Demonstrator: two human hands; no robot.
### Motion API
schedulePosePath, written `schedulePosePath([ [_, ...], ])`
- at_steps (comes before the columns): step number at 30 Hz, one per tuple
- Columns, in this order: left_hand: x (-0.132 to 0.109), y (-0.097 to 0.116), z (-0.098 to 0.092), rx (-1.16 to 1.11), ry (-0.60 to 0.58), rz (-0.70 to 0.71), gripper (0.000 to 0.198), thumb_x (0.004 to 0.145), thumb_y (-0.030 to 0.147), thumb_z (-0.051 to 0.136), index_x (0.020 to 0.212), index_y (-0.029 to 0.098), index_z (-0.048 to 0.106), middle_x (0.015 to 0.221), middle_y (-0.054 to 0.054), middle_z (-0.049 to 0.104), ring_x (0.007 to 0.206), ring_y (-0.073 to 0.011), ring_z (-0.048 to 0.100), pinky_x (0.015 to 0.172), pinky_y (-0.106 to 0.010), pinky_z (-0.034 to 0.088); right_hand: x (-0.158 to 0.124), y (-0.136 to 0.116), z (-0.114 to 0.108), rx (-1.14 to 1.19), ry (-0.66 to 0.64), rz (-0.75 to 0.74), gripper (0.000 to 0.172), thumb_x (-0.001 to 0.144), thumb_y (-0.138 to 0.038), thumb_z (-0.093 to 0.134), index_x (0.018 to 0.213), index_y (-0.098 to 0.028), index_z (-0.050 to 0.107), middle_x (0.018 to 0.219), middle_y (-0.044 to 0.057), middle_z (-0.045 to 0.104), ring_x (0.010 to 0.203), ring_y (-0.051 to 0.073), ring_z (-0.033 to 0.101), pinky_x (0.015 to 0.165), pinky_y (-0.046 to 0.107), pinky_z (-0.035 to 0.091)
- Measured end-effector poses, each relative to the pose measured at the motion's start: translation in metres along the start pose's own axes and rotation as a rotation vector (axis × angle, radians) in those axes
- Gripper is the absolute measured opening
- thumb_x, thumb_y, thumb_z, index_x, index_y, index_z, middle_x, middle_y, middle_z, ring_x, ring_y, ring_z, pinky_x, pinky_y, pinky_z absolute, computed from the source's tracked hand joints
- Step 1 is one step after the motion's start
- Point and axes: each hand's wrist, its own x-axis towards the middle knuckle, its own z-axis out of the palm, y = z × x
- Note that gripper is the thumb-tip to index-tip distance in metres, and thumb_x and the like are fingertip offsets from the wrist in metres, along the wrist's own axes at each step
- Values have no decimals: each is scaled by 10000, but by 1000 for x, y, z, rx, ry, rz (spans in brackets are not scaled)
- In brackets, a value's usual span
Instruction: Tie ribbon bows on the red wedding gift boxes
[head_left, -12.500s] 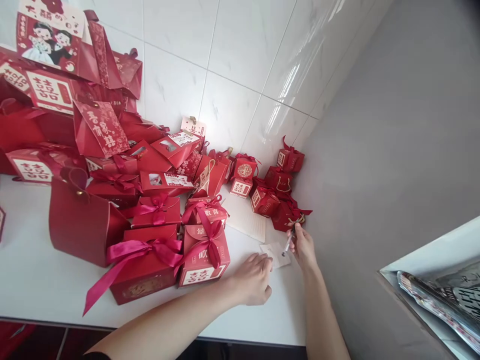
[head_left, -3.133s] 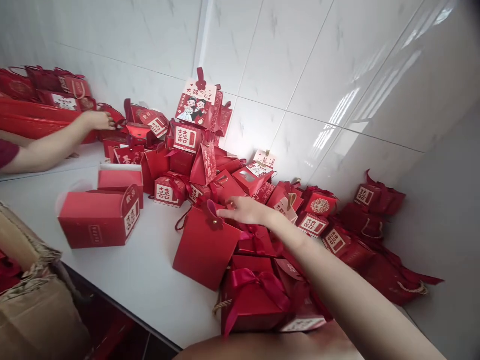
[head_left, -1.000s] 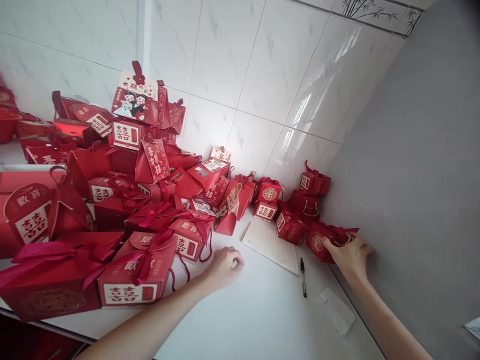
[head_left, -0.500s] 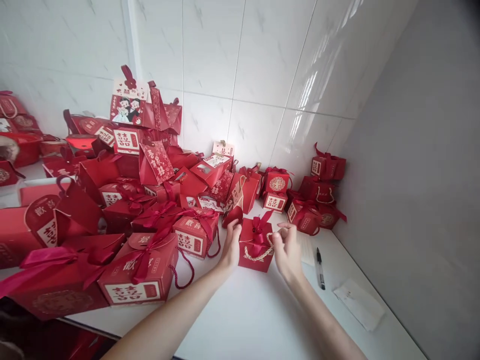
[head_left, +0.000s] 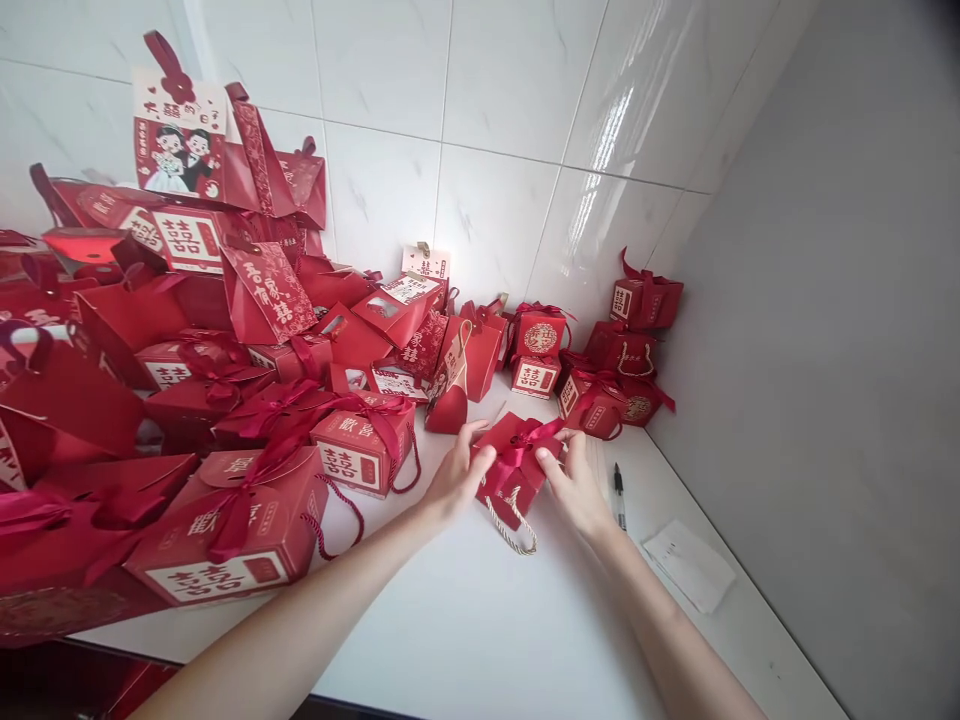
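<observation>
Red ribboned box [head_left: 517, 462] is held between the fingers of the left hand [head_left: 454, 475] and right hand [head_left: 579, 488], over the white table [head_left: 465, 620]. Room is left toward the near edge; leftward, space is taken by piled boxes [head_left: 266, 295]. 歡喜 and 囍 are printed on a rope-handled box [head_left: 364, 450].

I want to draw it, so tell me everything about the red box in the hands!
The red box looks like cardboard. A shiny pinkish-red ribbon bow sits on top, and a twisted pale-gold cord loop hangs from the side nearest the camera. It seems closed and tilted, held between the left hand and right hand over the white table; I can't tell whether they touch.
</observation>
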Motion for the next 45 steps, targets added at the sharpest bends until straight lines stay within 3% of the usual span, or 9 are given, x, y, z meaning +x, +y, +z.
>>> schedulePosePath([
  [2,-1,-1,-1,-3,-56,-24,600,772,502,470,1256,178,326,1164,-84,582,1061,-226,551,912,-335,407,-1,-1,-2,-68,2,-39,323,816,-529,441,868,-218,369,857,31,553,771,201,546,672,317,452],
  [6,6,-10,-2,-65,82,-76,492,809,524,369,1158,177,395,1069,-76,593,1032,-229,544,900,-352,400,-1,-1,-8,-95,-50,-108,378,840,-552,343,680,-213,385,652,2,505,647,190,521,615,309,436],
  [9,12,-13,-2,-169,116,-78,418,815,541,366,953,171,505,952,-64,617,916,-228,573,810,-341,431,-2,-1,-10,-17,-162,-179,365,790,-541,470,913,-197,476,922,58,569,894,232,552,788,355,450],
  [14,19,-9,2,-193,106,-53,437,789,571,415,711,157,531,656,-22,587,682,-196,577,626,-293,439,-6,0,-3,-9,-335,-178,887,668,-454,684,1346,-213,164,1291,129,385,1187,267,402,985,467,342],
  [22,17,-8,1,-245,257,-7,321,736,509,501,735,188,513,677,24,557,655,-135,566,607,-226,425,-7,-2,7,-280,-82,-500,892,697,-482,656,1353,-147,153,1278,187,293,1256,339,283,1016,533,301],
  [28,14,-2,-5,-196,326,49,203,769,378,465,696,193,503,711,13,547,722,-142,558,682,-242,428,-7,-5,2,-408,90,-646,850,774,-419,607,1383,-224,48,1322,177,226,1278,341,264,982,549,352],
  [35,0,8,-2,242,262,487,333,782,318,501,1092,195,491,1187,-99,479,1131,-234,450,923,-353,393,-4,3,-8,-425,-9,-623,843,782,-397,613,1392,-253,49,1389,162,176,1292,328,257,933,508,426],
  [40,2,5,2,404,350,622,63,826,209,485,866,197,532,979,-56,534,968,-179,533,876,-341,430,-3,3,-10,-416,-53,-664,833,789,-432,604,1401,-245,70,1388,168,184,1289,334,260,894,503,460],
  [45,4,7,-1,379,376,748,63,829,150,483,816,191,528,884,-34,552,876,-150,561,787,-291,463,-5,-1,-10,-421,-75,-694,833,795,-441,594,1405,-226,69,1378,180,191,1284,336,270,891,493,468],
])
